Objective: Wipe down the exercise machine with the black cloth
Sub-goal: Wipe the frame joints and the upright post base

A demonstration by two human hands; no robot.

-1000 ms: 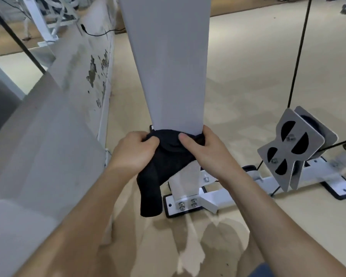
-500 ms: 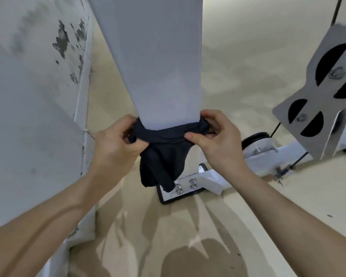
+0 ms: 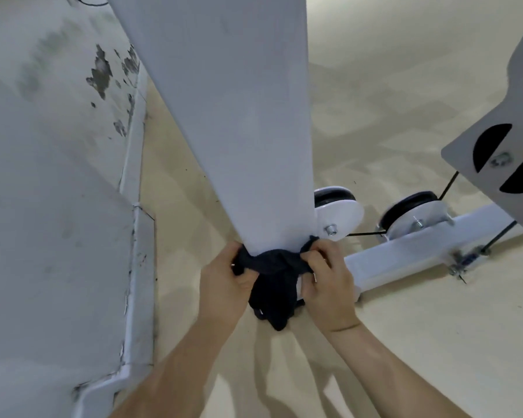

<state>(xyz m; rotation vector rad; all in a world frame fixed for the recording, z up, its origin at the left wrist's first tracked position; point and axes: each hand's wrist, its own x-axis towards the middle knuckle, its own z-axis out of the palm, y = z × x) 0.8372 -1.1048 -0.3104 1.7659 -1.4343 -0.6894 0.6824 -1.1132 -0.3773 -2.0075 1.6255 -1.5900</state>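
Observation:
The exercise machine's wide white upright post (image 3: 239, 116) runs from the top of the view down to the floor. A black cloth (image 3: 272, 276) is wrapped round the very bottom of the post, and its loose end hangs toward me. My left hand (image 3: 224, 285) grips the cloth on the post's left side. My right hand (image 3: 326, 282) grips it on the right side. The post's foot is hidden behind the cloth and hands.
A stained white wall (image 3: 58, 176) with a skirting board (image 3: 136, 267) runs close on the left. To the right lie a white base bar (image 3: 420, 251), two black pulleys (image 3: 411, 212), thin black cables and a grey pulley bracket (image 3: 501, 146). Beige floor (image 3: 405, 342) surrounds them.
Both hands have slid the cloth down the post, from about mid-height to its base near the floor. The camera has dropped and tilted lower with them.

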